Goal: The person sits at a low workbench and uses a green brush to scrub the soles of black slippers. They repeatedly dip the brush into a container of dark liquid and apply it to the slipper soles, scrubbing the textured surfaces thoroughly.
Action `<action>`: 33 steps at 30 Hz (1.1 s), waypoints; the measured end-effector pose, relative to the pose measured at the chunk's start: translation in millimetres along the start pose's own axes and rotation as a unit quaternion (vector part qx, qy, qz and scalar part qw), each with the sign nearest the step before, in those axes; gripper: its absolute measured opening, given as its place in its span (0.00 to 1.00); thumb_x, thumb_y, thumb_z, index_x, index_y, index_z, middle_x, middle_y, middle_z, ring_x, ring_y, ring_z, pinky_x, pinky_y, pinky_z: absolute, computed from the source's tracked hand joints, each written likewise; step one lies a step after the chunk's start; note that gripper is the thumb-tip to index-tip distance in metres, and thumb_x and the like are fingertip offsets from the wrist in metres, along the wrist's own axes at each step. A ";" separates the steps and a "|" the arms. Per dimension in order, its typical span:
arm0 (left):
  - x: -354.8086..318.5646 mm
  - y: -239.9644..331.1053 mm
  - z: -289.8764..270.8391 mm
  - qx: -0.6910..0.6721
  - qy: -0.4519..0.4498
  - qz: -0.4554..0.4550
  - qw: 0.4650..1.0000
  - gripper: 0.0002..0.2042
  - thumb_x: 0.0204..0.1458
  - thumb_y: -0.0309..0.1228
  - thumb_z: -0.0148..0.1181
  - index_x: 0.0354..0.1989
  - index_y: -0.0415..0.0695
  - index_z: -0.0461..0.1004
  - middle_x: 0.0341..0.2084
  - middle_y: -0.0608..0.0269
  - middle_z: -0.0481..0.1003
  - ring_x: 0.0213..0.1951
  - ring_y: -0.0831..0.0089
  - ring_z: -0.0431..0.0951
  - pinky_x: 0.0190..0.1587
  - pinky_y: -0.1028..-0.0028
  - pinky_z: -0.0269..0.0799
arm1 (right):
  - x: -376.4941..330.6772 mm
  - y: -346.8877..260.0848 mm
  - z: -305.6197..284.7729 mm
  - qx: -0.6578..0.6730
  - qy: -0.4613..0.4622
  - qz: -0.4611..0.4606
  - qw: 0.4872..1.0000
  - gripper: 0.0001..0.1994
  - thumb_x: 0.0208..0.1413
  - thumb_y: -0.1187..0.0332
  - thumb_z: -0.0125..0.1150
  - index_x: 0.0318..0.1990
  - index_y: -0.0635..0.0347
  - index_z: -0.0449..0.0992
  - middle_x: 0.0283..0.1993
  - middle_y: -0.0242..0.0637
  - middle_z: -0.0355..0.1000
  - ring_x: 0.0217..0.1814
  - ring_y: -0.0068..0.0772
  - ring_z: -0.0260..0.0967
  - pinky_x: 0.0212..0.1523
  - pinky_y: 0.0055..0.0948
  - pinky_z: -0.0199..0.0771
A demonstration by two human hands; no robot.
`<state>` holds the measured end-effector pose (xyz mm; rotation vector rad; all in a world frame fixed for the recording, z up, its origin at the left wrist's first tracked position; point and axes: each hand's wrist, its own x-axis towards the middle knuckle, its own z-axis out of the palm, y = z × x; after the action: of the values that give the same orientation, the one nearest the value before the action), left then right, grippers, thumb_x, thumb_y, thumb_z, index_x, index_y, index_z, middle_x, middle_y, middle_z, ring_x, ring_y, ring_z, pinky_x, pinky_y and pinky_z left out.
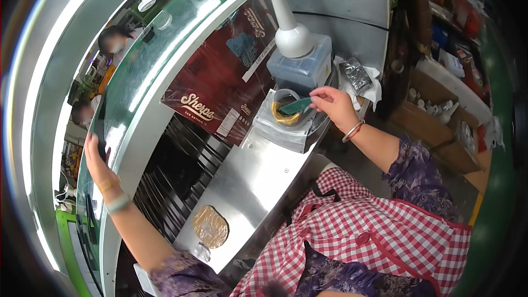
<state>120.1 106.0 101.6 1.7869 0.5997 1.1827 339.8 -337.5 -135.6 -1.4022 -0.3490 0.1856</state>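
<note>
My right hand (334,107) pinches a small dark green pad (296,106) over a shallow dish holding a yellow sponge ring (284,116), wrapped in clear plastic. Just behind stands a square bottle of dark liquid (301,69) with a tall white cone-shaped nozzle. My left hand (98,162) reaches far left and grips the edge of a flat dark glossy sheet (143,77) that lies on the curved conveyor.
A dark red printed package (223,80) lies on black rollers (170,170). A metal work shelf (253,181) carries a round brownish pad (210,226). A crumpled foil wrapper (356,75) sits on white cloth. Cardboard boxes (434,126) with small items stand on the right. Other people sit beyond the conveyor.
</note>
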 end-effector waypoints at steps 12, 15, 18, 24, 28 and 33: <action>-354.2 -85.0 29.7 0.077 -0.171 -0.052 0.981 0.30 0.37 0.24 0.57 0.56 0.36 0.65 0.50 0.50 0.66 0.52 0.58 0.67 0.57 0.67 0.60 | 35.3 -45.7 48.4 -0.345 -0.071 -0.290 0.890 0.08 0.53 0.65 0.58 0.36 0.60 0.76 0.33 0.44 0.73 0.34 0.49 0.70 0.35 0.37 0.70; -372.5 -101.7 31.0 0.075 -0.221 -0.108 0.966 0.33 0.42 0.25 0.62 0.61 0.36 0.59 0.54 0.51 0.62 0.53 0.61 0.66 0.57 0.67 0.61 | 32.3 -56.0 53.8 -0.335 -0.062 -0.234 0.911 0.08 0.53 0.65 0.57 0.36 0.59 0.76 0.33 0.45 0.73 0.34 0.48 0.71 0.35 0.38 0.70; -379.4 -92.2 41.5 -0.137 -0.199 -0.281 0.929 0.35 0.45 0.24 0.62 0.63 0.35 0.53 0.57 0.51 0.59 0.54 0.62 0.67 0.56 0.70 0.63 | 29.5 -37.2 52.4 -0.346 -0.098 -0.190 0.913 0.08 0.53 0.64 0.57 0.36 0.58 0.76 0.32 0.44 0.73 0.34 0.48 0.71 0.35 0.39 0.70; -371.6 -132.7 44.9 -0.384 -0.093 -0.434 0.810 0.20 0.62 0.35 0.42 0.58 0.34 0.59 0.47 0.51 0.72 0.48 0.65 0.74 0.53 0.65 0.70 | 32.6 -54.9 49.8 -0.410 -0.041 -0.296 0.862 0.09 0.52 0.64 0.56 0.33 0.59 0.75 0.31 0.44 0.73 0.34 0.49 0.72 0.35 0.41 0.71; -367.0 -149.9 50.1 -0.451 -0.091 -0.503 0.732 0.18 0.61 0.39 0.42 0.48 0.35 0.70 0.43 0.51 0.76 0.45 0.60 0.77 0.51 0.62 0.72 | 31.6 -60.1 54.2 -0.370 -0.018 -0.307 0.877 0.08 0.52 0.64 0.56 0.32 0.59 0.74 0.29 0.44 0.72 0.32 0.49 0.71 0.33 0.40 0.70; -352.8 -151.5 59.3 -0.462 -0.113 -0.526 0.705 0.17 0.62 0.37 0.43 0.45 0.36 0.72 0.41 0.53 0.77 0.43 0.62 0.78 0.48 0.64 0.74 | 34.6 -68.3 54.4 -0.341 -0.015 -0.313 0.886 0.07 0.54 0.67 0.58 0.34 0.61 0.74 0.26 0.39 0.71 0.23 0.28 0.70 0.26 0.27 0.67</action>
<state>33.4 -115.3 -205.8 0.4729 0.5739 0.2743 348.0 -286.8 -57.0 -1.8917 -0.9365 -0.4987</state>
